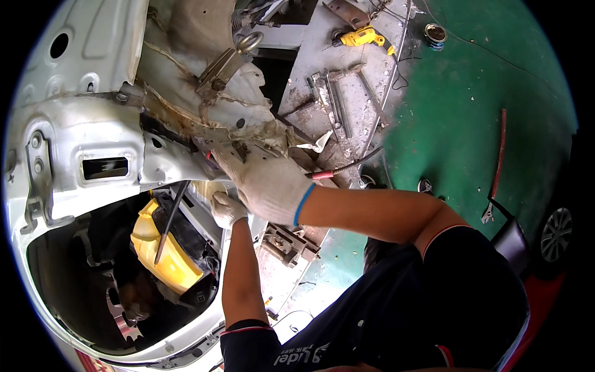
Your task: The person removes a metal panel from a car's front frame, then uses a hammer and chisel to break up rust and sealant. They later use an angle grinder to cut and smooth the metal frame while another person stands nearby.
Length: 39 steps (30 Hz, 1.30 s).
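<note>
Both of my hands wear white knit gloves and are close together at the torn edge of a silver car body panel (111, 127). My right hand (273, 188), its cuff trimmed blue, reaches over the panel edge. Its fingers are closed around a small piece with a red and dark end (211, 159); what it is cannot be made out. Just below, my left hand (227, 209) is curled beneath the edge, and its fingertips are partly hidden. Crumpled, cut sheet metal (248, 118) lies just beyond the gloves.
A dark rod (170, 222) leans across the body opening, by a yellow part (162, 248). Beyond are a hammer (365, 93), a yellow power tool (369, 38) and an open can (436, 36). A red hose (322, 175) lies right of my hands; a long red-handled wrench (498, 161) lies on the green floor.
</note>
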Each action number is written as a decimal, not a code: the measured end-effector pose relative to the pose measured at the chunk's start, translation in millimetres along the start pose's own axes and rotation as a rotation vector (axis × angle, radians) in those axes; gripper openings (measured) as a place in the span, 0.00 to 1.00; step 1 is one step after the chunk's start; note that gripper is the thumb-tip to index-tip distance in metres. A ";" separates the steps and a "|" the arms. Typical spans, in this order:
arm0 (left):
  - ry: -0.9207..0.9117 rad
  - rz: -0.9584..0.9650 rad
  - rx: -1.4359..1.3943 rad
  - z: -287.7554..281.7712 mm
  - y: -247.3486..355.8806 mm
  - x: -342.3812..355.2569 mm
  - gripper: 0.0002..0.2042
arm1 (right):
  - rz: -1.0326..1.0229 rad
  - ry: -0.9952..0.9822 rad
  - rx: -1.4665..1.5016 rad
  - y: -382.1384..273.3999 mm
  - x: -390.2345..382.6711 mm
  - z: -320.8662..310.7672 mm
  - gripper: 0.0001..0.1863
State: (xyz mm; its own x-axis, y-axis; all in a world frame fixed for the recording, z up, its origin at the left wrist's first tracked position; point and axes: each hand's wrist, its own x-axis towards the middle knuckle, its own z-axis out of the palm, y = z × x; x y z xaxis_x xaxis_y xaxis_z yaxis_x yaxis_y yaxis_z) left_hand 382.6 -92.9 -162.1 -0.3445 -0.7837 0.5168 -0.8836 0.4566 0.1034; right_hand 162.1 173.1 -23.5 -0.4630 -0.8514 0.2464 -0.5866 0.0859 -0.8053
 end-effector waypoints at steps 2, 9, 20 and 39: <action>0.018 -0.006 -0.023 1.3 -2.5 1.1 0.23 | 0.044 -0.020 0.018 -8.1 -1.4 3.9 0.35; 0.016 0.016 -0.004 0.2 0.3 6.3 0.21 | 0.081 0.042 0.150 -7.2 23.3 15.6 0.34; 0.003 -0.029 -0.006 -8.0 3.7 -0.3 0.25 | 0.153 -0.019 0.161 -9.0 17.5 18.1 0.32; 0.010 -0.048 -0.069 6.6 -2.3 -1.4 0.25 | 0.334 0.032 1.173 59.5 -7.6 31.0 0.20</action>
State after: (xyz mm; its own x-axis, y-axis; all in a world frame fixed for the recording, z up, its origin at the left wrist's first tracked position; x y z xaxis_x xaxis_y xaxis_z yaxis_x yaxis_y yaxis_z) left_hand 383.0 -95.6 -168.8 -0.2988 -0.8013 0.5183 -0.8748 0.4470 0.1867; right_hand 151.3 168.7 -90.0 -0.5019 -0.8624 -0.0660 0.5123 -0.2350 -0.8260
